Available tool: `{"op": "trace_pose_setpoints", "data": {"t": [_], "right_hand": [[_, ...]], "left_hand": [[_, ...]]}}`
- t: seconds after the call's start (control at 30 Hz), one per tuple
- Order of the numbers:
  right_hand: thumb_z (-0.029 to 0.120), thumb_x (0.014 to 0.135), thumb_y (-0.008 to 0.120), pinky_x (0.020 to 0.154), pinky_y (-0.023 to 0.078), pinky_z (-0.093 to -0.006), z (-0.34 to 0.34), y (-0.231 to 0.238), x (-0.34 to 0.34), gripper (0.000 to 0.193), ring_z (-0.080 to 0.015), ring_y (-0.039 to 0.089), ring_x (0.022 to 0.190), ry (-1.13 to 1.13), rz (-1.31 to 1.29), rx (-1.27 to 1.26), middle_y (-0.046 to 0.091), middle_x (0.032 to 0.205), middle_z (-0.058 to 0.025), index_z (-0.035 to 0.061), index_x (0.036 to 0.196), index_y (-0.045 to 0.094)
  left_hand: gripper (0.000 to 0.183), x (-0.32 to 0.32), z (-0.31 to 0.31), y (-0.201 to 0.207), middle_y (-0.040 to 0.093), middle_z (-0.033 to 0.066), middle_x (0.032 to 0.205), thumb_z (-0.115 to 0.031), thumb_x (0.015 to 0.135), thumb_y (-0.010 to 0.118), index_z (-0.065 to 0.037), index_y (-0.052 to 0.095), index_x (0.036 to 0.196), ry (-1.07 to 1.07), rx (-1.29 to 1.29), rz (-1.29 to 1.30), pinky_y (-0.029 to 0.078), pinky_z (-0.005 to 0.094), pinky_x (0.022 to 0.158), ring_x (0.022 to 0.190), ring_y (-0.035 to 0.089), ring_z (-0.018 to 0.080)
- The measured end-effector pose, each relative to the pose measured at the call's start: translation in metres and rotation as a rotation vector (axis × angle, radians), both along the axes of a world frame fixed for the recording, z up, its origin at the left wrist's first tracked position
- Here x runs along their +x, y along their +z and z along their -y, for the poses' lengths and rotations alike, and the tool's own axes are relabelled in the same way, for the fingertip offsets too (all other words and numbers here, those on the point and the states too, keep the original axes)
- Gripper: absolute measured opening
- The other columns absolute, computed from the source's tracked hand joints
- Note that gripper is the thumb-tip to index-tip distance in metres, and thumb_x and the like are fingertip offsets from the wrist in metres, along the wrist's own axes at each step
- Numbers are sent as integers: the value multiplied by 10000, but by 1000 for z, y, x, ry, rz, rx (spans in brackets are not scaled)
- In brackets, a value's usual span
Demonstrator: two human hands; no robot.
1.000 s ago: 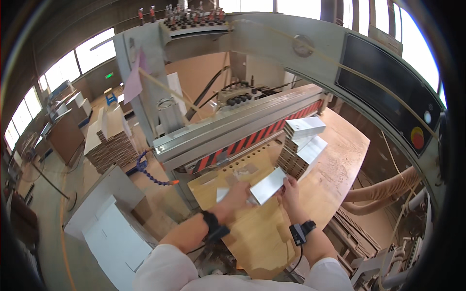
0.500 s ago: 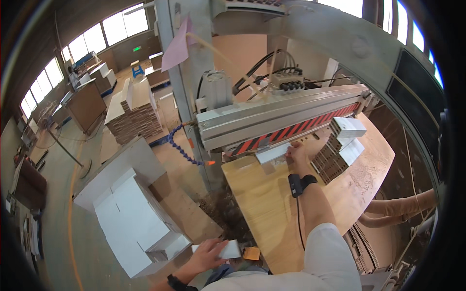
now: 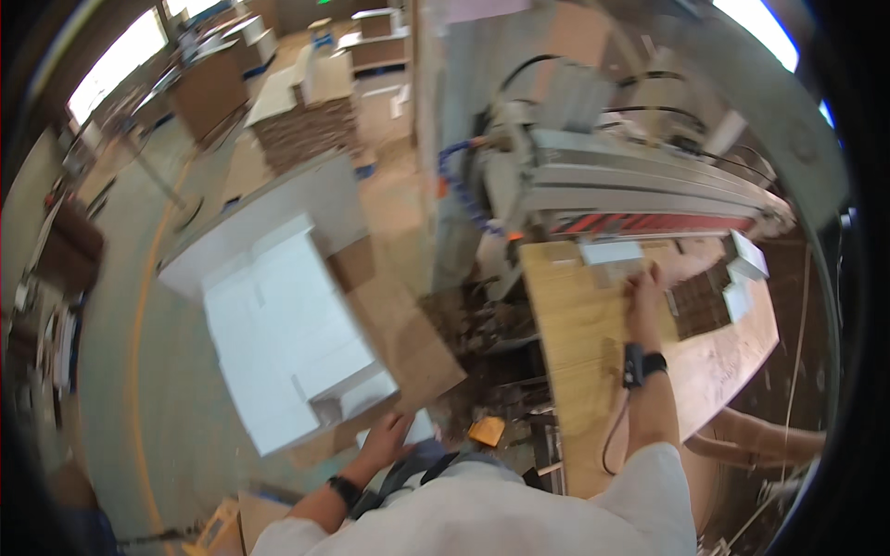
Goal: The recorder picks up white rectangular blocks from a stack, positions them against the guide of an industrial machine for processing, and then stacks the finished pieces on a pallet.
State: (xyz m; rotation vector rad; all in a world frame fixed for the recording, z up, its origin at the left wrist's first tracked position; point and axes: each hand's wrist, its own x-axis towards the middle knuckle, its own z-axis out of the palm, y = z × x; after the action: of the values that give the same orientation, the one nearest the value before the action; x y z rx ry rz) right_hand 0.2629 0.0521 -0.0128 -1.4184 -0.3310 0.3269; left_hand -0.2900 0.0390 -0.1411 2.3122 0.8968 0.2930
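My left hand (image 3: 385, 441) is low in front of my body, its fingers closed on a small white panel (image 3: 421, 427). Over the wooden work table, my right hand (image 3: 643, 289) is blurred, with its fingers seemingly curled; whether anything is in them cannot be made out. Just beyond it a white strip panel (image 3: 611, 252) lies at the front of the machine's clamp beam (image 3: 649, 181). To the right of that hand stands a stack of narrow panels (image 3: 702, 303) with brown, hole-marked edges and white faces.
Left of me is a large pile of white panels (image 3: 283, 324) on brown board. An orange block (image 3: 486, 430) lies between that pile and the work table (image 3: 579, 371). A blue jointed hose (image 3: 451, 181) hangs by the machine. Farther back stands a stack of boards (image 3: 306, 130).
My view has swung left and down, and blurred. The right hand has drawn back from the white strip panel, which stays by the beam. The left hand still holds its small panel.
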Motion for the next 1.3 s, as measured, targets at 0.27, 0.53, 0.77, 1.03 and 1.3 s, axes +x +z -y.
{"op": "trace_pose_setpoints", "data": {"t": [0.27, 0.53, 0.77, 1.03, 1.3], "right_hand": [[137, 889, 507, 397, 333, -171, 51, -1, -66, 183, -58, 436, 514, -6, 155, -94, 511, 778, -24, 82, 1063, 492], [270, 903, 504, 353, 297, -192, 47, 2, -67, 141, -47, 383, 439, -41, 117, -134, 418, 563, 36, 141, 855, 475], [227, 886, 523, 363, 340, -198, 46, 10, -71, 125, -65, 446, 455, -54, 115, -174, 507, 625, 5, 105, 907, 513], [200, 854, 564, 371, 412, -226, 82, 83, -38, 199, -95, 513, 449, 219, 155, -185, 546, 641, -30, 52, 982, 526], [252, 856, 550, 341, 388, -252, 155, 213, 101, 559, -122, 463, 430, -347, 157, -78, 521, 662, -83, 198, 1329, 256]], "left_hand": [[650, -5, -37, -72, 484, 208, 1070, -166, 625, 709, -4, 440, 1195, 194, 423, -70, 424, 422, 825, 962, 494, 349], [522, -4, -52, -99, 536, 197, 1030, -333, 719, 655, 50, 527, 1050, 398, 356, -29, 438, 433, 796, 932, 513, 372], [515, -6, -59, -106, 509, 197, 1036, -294, 765, 591, -9, 472, 1177, 350, 359, -323, 391, 439, 839, 994, 485, 340], [401, 87, -49, -6, 517, 142, 801, -121, 696, 664, -36, 533, 1066, 216, 127, 221, 432, 417, 631, 725, 528, 316], [293, 261, 6, 157, 576, 119, 856, -119, 699, 666, -58, 593, 976, -283, 267, 662, 464, 367, 698, 827, 559, 288]]}}
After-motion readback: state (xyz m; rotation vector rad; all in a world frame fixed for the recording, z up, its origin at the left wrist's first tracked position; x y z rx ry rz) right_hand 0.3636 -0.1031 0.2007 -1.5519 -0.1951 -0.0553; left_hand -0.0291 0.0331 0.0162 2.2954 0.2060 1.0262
